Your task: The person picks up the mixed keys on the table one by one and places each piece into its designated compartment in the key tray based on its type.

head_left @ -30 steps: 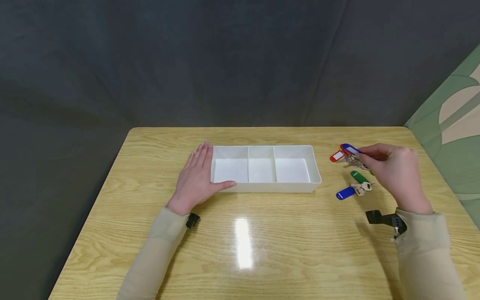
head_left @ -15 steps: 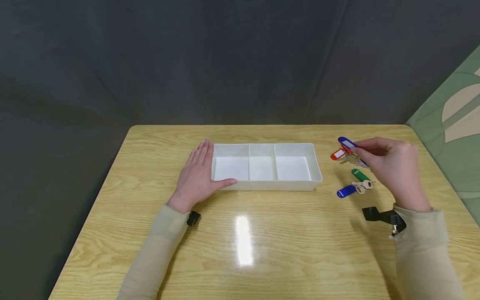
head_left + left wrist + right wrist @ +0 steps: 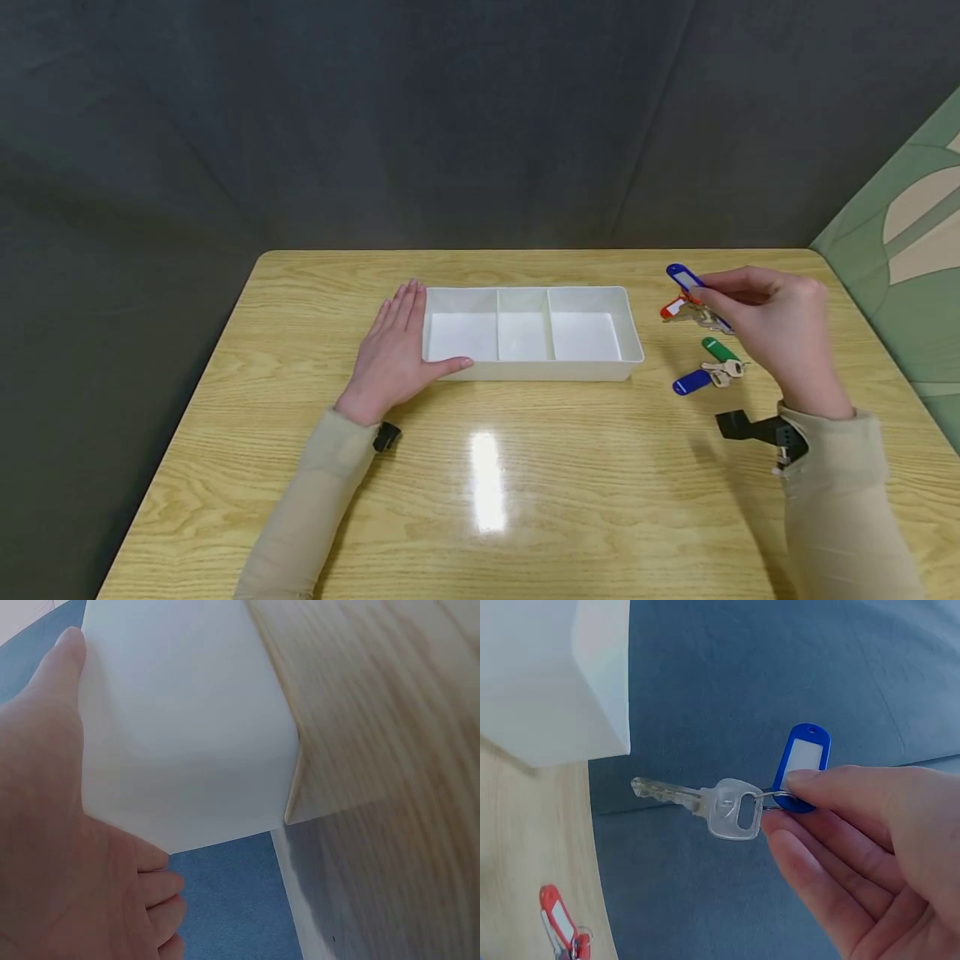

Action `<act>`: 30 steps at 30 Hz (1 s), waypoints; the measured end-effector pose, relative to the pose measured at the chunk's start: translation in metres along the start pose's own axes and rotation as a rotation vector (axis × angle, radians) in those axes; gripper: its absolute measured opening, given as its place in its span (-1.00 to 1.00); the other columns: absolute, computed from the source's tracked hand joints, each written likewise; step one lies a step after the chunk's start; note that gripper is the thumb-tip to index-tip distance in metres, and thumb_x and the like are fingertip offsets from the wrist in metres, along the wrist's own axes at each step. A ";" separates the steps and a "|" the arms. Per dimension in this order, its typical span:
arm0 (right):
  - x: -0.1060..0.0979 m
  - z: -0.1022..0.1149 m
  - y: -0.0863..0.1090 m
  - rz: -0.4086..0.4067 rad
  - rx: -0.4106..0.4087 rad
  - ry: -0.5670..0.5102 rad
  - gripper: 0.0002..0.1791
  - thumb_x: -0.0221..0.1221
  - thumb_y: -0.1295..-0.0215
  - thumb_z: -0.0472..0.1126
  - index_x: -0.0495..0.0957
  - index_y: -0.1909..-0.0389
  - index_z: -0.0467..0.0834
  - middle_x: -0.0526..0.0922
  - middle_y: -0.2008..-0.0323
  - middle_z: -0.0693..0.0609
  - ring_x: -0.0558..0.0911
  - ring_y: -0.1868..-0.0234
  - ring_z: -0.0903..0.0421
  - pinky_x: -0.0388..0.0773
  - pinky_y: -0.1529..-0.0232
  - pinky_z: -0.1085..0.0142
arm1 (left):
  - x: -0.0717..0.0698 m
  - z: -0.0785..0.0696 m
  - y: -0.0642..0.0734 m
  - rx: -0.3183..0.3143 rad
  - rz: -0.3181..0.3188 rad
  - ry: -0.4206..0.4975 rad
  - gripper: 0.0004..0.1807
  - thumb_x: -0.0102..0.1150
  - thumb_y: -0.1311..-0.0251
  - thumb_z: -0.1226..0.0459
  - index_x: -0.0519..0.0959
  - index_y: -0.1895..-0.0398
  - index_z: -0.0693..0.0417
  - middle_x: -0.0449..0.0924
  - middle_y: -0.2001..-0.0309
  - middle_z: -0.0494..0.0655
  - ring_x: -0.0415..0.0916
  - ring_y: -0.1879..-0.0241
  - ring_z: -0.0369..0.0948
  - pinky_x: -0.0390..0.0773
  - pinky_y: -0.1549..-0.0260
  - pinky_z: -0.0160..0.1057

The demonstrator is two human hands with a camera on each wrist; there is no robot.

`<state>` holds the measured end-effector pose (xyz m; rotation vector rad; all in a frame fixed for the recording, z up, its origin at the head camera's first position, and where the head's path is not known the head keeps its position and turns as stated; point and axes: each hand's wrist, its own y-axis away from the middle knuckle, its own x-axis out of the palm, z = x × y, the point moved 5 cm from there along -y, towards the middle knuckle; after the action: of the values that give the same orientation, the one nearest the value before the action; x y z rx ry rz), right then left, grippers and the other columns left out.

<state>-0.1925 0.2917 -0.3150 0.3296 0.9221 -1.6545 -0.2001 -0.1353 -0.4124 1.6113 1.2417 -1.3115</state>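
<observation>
A white tray (image 3: 536, 372) with three compartments stands on the wooden table. My left hand (image 3: 390, 354) lies along its left end with straight fingers, the thumb over the front rim; in the left wrist view, the palm is beside the white wall (image 3: 187, 735). To the right of the tray, my right hand (image 3: 783, 325) pinches a blue key tag (image 3: 684, 277) between thumb and fingers, raised over the loose keys. Seen from the right wrist, a key (image 3: 731, 810) with a clear head hangs on the tag's ring, pointing left.
Below the right hand lie red key tags (image 3: 672, 307) with keys, partly hidden by it. Nearer, a green key tag (image 3: 719, 349) and another blue tag (image 3: 692, 382) lie with keys (image 3: 723, 372). A dark curtain (image 3: 480, 125) hangs behind the table.
My right hand has lifted the blue key tag a little up and to the left, away from the red tags. My left hand stays at the tray.
</observation>
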 end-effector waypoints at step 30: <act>0.025 0.027 -0.004 0.059 -0.033 -0.126 -0.83 0.48 -0.19 -0.21 0.81 0.22 -0.15 0.79 0.30 0.01 0.71 0.45 0.31 0.58 0.44 0.55 | 0.001 -0.002 -0.001 0.002 0.012 0.005 0.42 -0.22 -0.04 -0.65 -0.29 -0.63 0.22 -0.40 -0.63 0.10 -0.48 -0.58 -0.10 -0.38 -0.50 -0.13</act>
<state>-0.1972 0.2554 -0.3124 0.2251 0.8365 -1.5861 -0.2000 -0.1327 -0.4125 1.6218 1.2330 -1.3024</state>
